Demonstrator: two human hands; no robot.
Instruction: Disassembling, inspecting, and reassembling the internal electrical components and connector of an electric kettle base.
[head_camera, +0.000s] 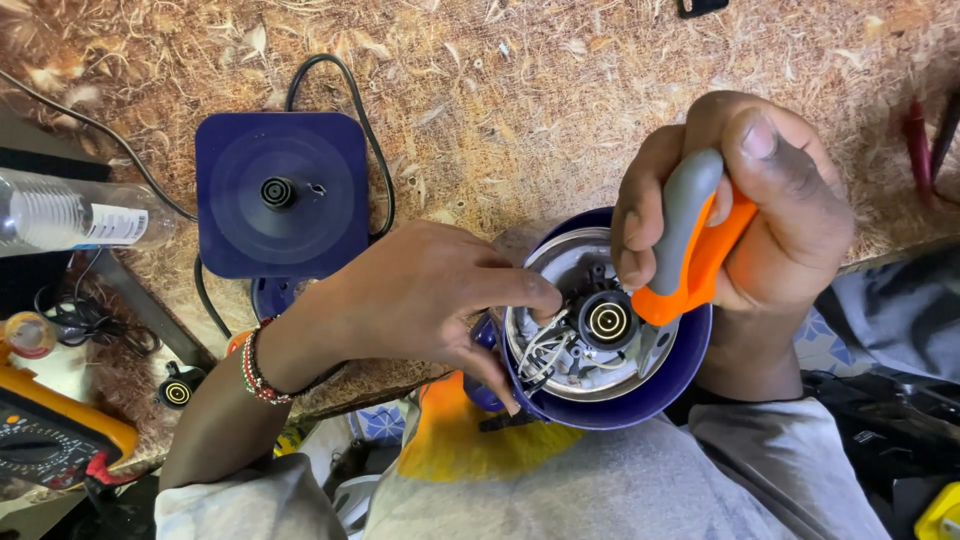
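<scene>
At the far left edge a yellow multimeter (45, 435) lies low on the bench, with a clear plastic bottle (75, 212) on its side above it. Right of these, the dark blue kettle power base (282, 192) sits flat on the chipboard bench (520, 90), its black cord (345, 85) looping behind it.

The left hand (420, 295), a beaded bracelet at the wrist, reaches in from the left. Its fingers are pinched narrow at the white wires inside the upturned blue kettle (600, 400), which rests base-up at the bench edge against the person's lap. The steel underside and the round black connector (607, 320) are exposed.

The right hand (760, 215) is wrapped firmly round the orange-and-grey handle of a screwdriver (690, 250), thumb on top. The shaft angles down beside the connector, but its tip is hidden.

To do this well, I judge the left fingers should hold the wires clear of the tool's path. The driver should stand square in the screw head, pressed straight down, so it does not slip into the wiring. The kettle should stay braced against the body.
</scene>
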